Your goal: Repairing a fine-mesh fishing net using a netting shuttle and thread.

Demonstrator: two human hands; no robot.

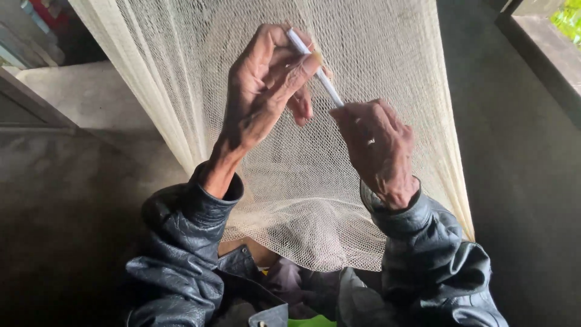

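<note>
A cream mesh net hangs in front of me and drapes down onto my lap. My left hand is raised before it, fingers pinched around the upper end of a thin white stick. My right hand grips the lower end of the same stick with its fingers curled shut. The stick slants from upper left to lower right between the two hands. Both arms wear dark leather jacket sleeves.
A grey concrete floor lies to the left and a dark wall to the right. A window ledge sits at the top right. A pale step or slab is at the upper left.
</note>
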